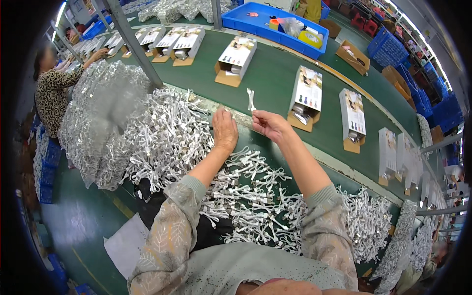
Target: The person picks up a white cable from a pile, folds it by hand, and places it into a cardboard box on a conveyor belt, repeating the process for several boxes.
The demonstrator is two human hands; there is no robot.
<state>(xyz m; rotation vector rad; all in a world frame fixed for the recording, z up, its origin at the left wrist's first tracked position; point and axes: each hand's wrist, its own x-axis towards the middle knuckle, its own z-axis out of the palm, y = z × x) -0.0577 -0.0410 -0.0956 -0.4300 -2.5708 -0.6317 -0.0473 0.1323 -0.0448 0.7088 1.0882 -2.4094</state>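
Right hand (pixel 269 126) grasps a short, looped bundle of white cable (pixel 251 100) by its lower end, thumb and fingertips pressed together, so that the bundle stands almost upright above the edge of a long, green, flat conveyor (pixel 280 69). Left hand (pixel 225 129) lies just to its left, fingers close together and bent over the pale, worn rail (pixel 322 156) bordering the conveyor; whether anything is under its fingertips, I cannot tell.

Beneath the forearms, many more looped white cables with metal plugs (pixel 250 189) are strewn over a green surface (pixel 244 142). A tall, tangled heap of white cables (pixel 169 130) rises beside the left hand, next to a mound of clear, crinkled plastic bags (pixel 96 115). Another heap of white cables (pixel 366 223) lies beyond the right forearm.

On the conveyor, white printed cardboard boxes with brown flaps (pixel 307 88) stand in a spaced row, their near ends open. Past them sits a shallow, rectangular blue plastic tray (pixel 241 20). At far left, a co-worker in a dark patterned top (pixel 56 96) reaches toward the row.
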